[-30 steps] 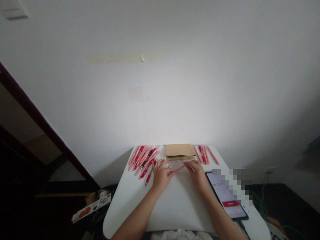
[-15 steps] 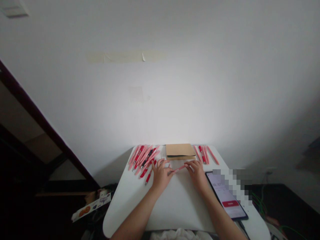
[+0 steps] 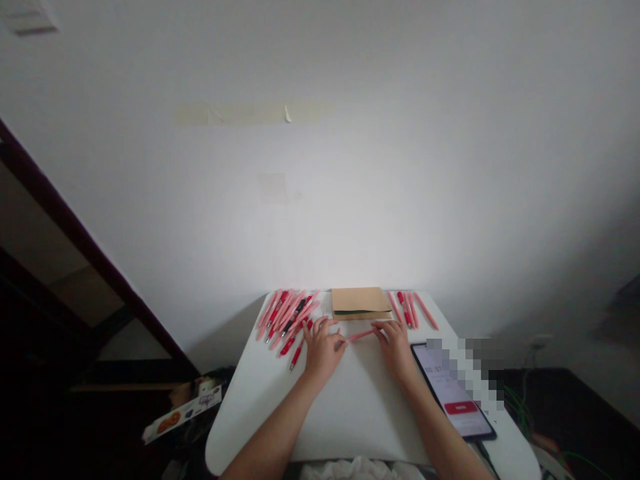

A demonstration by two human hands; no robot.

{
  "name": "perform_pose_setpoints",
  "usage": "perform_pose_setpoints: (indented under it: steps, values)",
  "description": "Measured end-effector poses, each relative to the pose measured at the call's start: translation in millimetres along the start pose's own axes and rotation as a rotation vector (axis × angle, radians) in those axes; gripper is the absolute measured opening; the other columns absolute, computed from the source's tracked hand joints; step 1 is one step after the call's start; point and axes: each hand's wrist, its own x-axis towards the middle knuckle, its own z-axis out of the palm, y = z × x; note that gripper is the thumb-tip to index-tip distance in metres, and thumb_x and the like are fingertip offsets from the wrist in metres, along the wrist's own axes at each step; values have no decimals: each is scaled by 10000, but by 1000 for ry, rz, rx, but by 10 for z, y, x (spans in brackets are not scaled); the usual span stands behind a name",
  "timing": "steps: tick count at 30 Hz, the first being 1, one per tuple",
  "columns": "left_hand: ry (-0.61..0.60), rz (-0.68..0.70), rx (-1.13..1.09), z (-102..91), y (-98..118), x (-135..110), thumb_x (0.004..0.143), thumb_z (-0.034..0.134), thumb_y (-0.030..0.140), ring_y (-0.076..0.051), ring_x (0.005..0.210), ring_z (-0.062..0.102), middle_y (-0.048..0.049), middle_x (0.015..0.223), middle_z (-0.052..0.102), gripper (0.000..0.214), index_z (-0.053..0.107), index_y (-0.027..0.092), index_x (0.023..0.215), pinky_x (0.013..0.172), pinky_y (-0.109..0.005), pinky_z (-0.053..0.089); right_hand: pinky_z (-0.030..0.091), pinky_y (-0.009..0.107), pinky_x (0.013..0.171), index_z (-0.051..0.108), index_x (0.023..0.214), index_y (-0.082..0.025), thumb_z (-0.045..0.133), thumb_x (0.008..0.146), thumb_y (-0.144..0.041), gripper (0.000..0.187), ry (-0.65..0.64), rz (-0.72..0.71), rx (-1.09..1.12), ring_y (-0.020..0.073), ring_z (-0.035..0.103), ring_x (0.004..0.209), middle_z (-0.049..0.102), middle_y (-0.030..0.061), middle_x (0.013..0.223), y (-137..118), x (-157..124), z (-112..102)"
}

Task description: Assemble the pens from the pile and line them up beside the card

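Between my two hands is a slim pink pen (image 3: 361, 335), tilted slightly up to the right. My right hand (image 3: 393, 347) pinches its right end between thumb and fingers. At the pen's other end, the thumb and a finger of my left hand (image 3: 323, 353) are closed together, with its remaining fingers raised and bent. Just left of that hand lies a red pen (image 3: 297, 355) with a silver tip. Beyond it is a loose pile of pink, red and dark pens (image 3: 285, 315).
A brown cardboard notebook or folder (image 3: 361, 300) lies at the table's back edge. Several pens (image 3: 413, 311) stand apart to its right. A phone (image 3: 453, 393) with a timer lies by my right forearm. The white table (image 3: 360, 413) meets the wall.
The pink pen's left end has shifted slightly, and more of the pen shows between my hands. Both hands stay nearly in place.
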Motion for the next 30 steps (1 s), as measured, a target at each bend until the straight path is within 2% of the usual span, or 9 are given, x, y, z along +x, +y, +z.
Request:
perform_pose_setpoints:
  steps: [3, 6, 10, 15, 18, 23, 30]
  values:
    - [10, -6, -5, 2, -1, 1, 778, 745, 220, -293, 1267, 508, -26, 1202, 675, 61, 737, 274, 749, 1146, -727, 111, 463, 433, 888, 724, 1036, -200, 456, 966, -257, 284, 29, 12, -87, 265, 544, 950, 674, 105, 927, 12, -12, 2]
    - [10, -3, -6, 7, -2, 3, 774, 748, 220, -292, 1264, 509, -28, 1202, 671, 57, 730, 265, 743, 1144, -721, 135, 466, 417, 881, 721, 1093, -215, 476, 940, -199, 290, 4, -1, -154, 263, 529, 960, 653, 98, 935, 4, -28, 0]
    - [11, -5, -3, 7, -5, 7, 769, 754, 212, -292, 1251, 515, -32, 1192, 668, 62, 727, 260, 739, 1139, -716, 154, 468, 391, 880, 750, 1037, -237, 524, 898, -145, 281, -66, -23, -214, 258, 528, 961, 634, 88, 914, -34, -39, -20]
    - [6, 8, -1, 8, -9, 9, 763, 763, 203, -298, 1250, 507, -43, 1198, 656, 59, 731, 251, 755, 1128, -696, 200, 462, 387, 913, 757, 1018, -198, 547, 858, -91, 285, -115, -11, -265, 267, 521, 1010, 633, 105, 973, -72, -46, -40]
    - [7, 14, 8, 13, -12, 11, 766, 763, 210, -292, 1237, 510, -43, 1193, 650, 50, 733, 249, 759, 1123, -673, 229, 462, 391, 920, 758, 1026, -197, 583, 849, -122, 259, -146, -5, -265, 270, 524, 1019, 632, 109, 1006, -90, -51, -32]
    - [5, 10, 14, 8, -12, 17, 771, 760, 224, -287, 1220, 516, -44, 1192, 647, 35, 734, 248, 767, 1111, -644, 267, 462, 393, 909, 770, 1016, -273, 576, 886, -191, 248, -205, -23, -216, 265, 539, 1009, 627, 95, 985, -145, -46, -36]
    - [5, 3, 4, 7, -13, 21, 766, 762, 201, -281, 1222, 520, -46, 1188, 646, 54, 728, 242, 776, 1103, -614, 291, 472, 393, 870, 782, 938, -280, 550, 825, -89, 321, -181, -2, -222, 270, 564, 979, 647, 94, 951, -170, -35, -80]
